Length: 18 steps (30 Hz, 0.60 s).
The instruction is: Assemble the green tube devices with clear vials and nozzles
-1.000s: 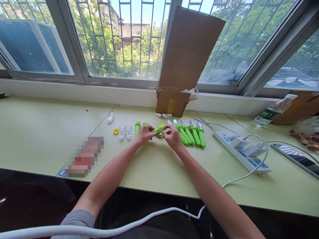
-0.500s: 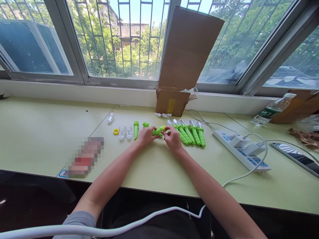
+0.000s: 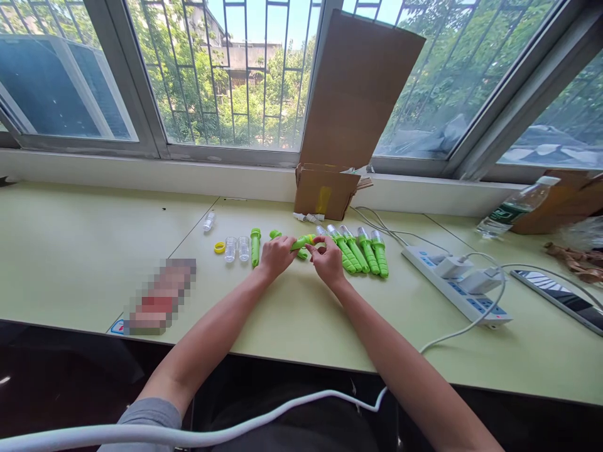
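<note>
My left hand is closed round a green ribbed handle held just above the pale green table. My right hand pinches at the handle's right end, where a small yellow part shows; what its fingers hold I cannot make out. To the right lie several finished green handles with clear caps in a row. To the left lie a loose green handle, two clear caps and a yellow ring.
An open cardboard box stands at the window sill behind the parts. A white power strip with chargers and cables lies to the right, beyond it a phone and a lying water bottle. A blurred packet lies left.
Both hands have shifted slightly away from me with the green handle, and its right end is raised a little. The other parts lie as before.
</note>
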{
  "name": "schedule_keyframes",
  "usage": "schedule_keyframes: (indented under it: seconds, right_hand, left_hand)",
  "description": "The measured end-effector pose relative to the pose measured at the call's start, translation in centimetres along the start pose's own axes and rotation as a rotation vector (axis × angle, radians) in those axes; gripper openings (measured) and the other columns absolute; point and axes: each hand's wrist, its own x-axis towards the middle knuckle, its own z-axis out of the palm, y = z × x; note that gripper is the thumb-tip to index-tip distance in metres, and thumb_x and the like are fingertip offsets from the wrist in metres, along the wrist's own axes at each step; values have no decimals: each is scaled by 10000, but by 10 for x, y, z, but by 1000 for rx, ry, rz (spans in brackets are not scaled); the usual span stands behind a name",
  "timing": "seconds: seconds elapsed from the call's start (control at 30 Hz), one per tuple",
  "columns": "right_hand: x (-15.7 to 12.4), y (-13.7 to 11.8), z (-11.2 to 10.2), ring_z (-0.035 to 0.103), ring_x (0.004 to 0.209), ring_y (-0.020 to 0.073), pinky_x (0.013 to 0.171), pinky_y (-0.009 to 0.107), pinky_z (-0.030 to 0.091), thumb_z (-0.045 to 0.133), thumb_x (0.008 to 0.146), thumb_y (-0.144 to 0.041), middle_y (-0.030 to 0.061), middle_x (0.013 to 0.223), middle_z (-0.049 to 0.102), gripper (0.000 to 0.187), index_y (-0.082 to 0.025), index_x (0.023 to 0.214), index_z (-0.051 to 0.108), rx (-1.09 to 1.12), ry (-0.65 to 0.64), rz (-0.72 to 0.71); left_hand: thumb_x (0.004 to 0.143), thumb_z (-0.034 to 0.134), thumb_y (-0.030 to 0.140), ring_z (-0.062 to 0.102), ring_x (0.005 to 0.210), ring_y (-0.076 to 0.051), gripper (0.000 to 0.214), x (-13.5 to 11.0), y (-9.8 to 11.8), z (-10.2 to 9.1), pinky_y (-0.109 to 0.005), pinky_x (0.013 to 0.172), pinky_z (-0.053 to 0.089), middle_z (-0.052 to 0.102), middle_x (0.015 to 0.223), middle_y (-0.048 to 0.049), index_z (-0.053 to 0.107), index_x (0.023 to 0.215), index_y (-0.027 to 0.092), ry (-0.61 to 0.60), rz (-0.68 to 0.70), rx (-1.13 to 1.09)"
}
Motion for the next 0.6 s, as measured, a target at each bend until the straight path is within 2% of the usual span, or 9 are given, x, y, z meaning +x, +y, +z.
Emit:
schedule_keyframes:
  seconds: [0.23, 0.6]
  right_hand:
    - [2, -2, -1, 569, 451, 186, 530, 341, 462, 551, 776, -617, 29, 620, 635, 444, -196, 915, 550, 14, 6, 18]
    - [3, -2, 2, 568, 433, 163, 491, 322, 446, 539, 782, -613, 61, 739, 672, 439, -192, 905, 546, 21, -42, 14]
  left_hand:
    - [875, 534, 379, 611, 896, -212, 301, -1, 3, -1, -282, 710, 403, 685, 968, -91, 624, 1112, 215, -5, -4, 35]
    - [836, 563, 438, 624, 797, -218, 285, 3, -2, -4, -314, 697, 384, 704, 888, -84, 673, 1005, 236, -53, -61, -53]
